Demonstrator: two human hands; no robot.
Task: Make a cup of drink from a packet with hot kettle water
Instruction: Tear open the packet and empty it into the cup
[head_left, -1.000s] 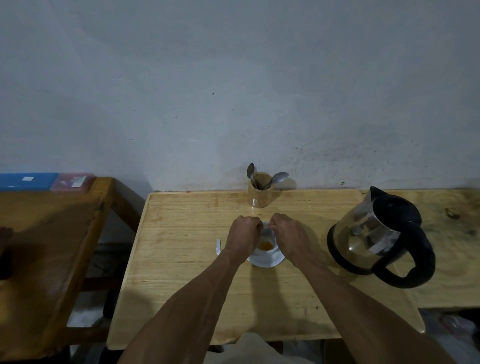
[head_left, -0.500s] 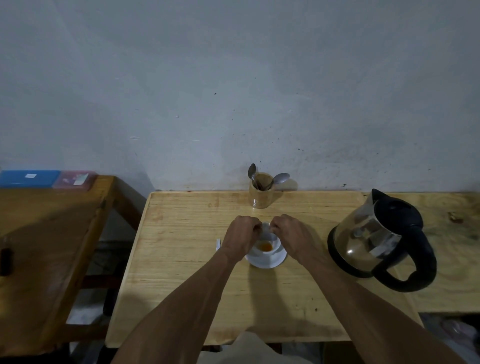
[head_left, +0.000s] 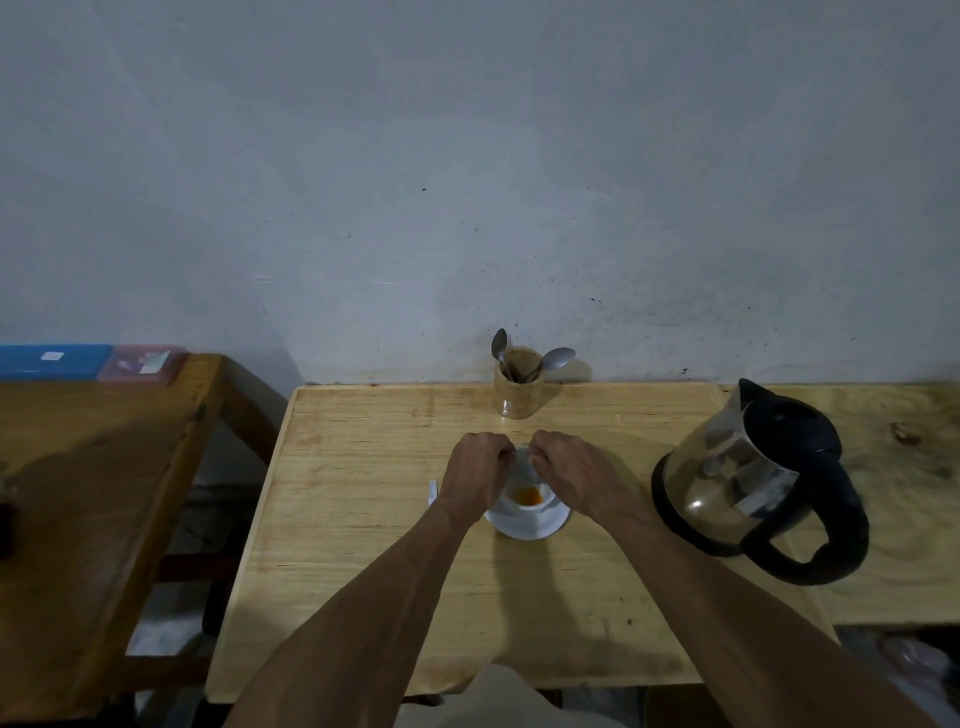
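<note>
A white cup (head_left: 529, 505) stands on a white saucer (head_left: 524, 526) at the middle of the light wooden table (head_left: 363, 519), with orange-brown powder (head_left: 529, 496) in its bottom. My left hand (head_left: 475, 478) and my right hand (head_left: 571, 475) hover close together just above the cup's far rim, fingers curled on a small pale packet (head_left: 521, 457) that is mostly hidden between them. A glass kettle (head_left: 748, 478) with a black lid, base and handle stands to the right of the cup.
A wooden holder (head_left: 518, 387) with spoons stands against the wall behind the cup. A small white scrap (head_left: 431, 492) lies left of the saucer. A darker wooden table (head_left: 93, 467) at the left carries blue and pink boxes (head_left: 93, 361).
Both hands stay over the cup with only slight shifts. The camera view has tilted a little.
</note>
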